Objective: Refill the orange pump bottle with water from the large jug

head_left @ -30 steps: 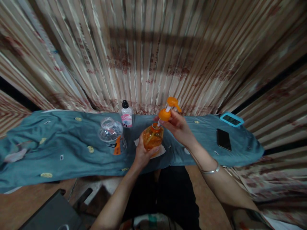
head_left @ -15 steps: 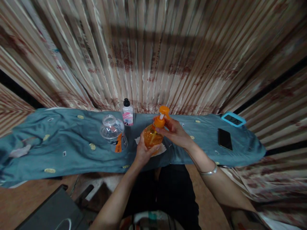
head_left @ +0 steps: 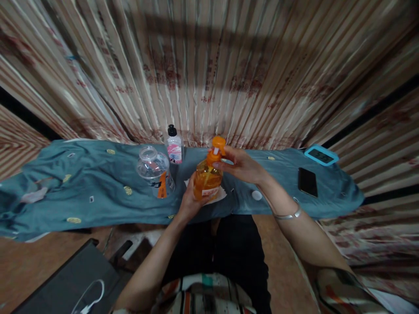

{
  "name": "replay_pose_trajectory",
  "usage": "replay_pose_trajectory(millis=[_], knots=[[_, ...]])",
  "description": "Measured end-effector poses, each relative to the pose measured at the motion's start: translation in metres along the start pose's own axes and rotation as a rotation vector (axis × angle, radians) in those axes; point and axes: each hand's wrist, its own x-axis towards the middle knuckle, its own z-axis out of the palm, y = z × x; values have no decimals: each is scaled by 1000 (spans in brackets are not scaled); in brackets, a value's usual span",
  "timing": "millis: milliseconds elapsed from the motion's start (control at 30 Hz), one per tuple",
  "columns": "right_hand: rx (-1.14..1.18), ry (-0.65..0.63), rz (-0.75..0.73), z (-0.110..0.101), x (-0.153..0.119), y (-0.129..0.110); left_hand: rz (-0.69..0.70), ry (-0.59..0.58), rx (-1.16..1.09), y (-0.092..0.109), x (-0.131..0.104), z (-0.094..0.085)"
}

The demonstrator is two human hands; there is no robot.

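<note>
Toward the table's (head_left: pixel 108 203) near edge, left hand (head_left: pixel 190 199) wraps the translucent orange plastic bottle (head_left: pixel 207 179), likely slick, stiff, best held round the body; right hand (head_left: pixel 245 166) pinches its orange plastic pump (head_left: pixel 218 142).

2 obstacles, a clear jar (head_left: pixel 155 172) and a far black-capped bottle (head_left: pixel 174 150), stand left of the orange bottle (head_left: pixel 208 179); a hand could pass between the right hand (head_left: pixel 241 165) and phone (head_left: pixel 307 182).

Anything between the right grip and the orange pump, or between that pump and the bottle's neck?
Nothing visible: the right grip touches the orange pump, which sits at the neck of the amber bottle. The clear jar stands apart, to the left.
</note>
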Motion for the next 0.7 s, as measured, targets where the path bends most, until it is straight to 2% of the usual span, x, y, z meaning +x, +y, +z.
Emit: replay_pose_trajectory(millis=[133, 333, 400, 467, 600, 633, 700], knots=[[-147, 33, -5, 1, -1, -3, -27, 19, 49, -7, -7, -3], [-379, 245, 77, 14, -7, -7, -31, 51, 62, -14, -6, 2], [-402, 263, 99, 15, -9, -7, -32, 64, 53, -19, -5, 3], [-371, 219, 95, 11, -9, -7, -24, 67, 49, -24, -4, 3], [-243, 23, 20, 0, -5, -6, 0, 71, 35, -29, -4, 3], [-234, 0, 9, -1, -4, -5, 4, 74, 31, -29, -4, 3], [-259, 42, 17, 1, -4, -4, 4, 78, 28, -30, -5, 4]])
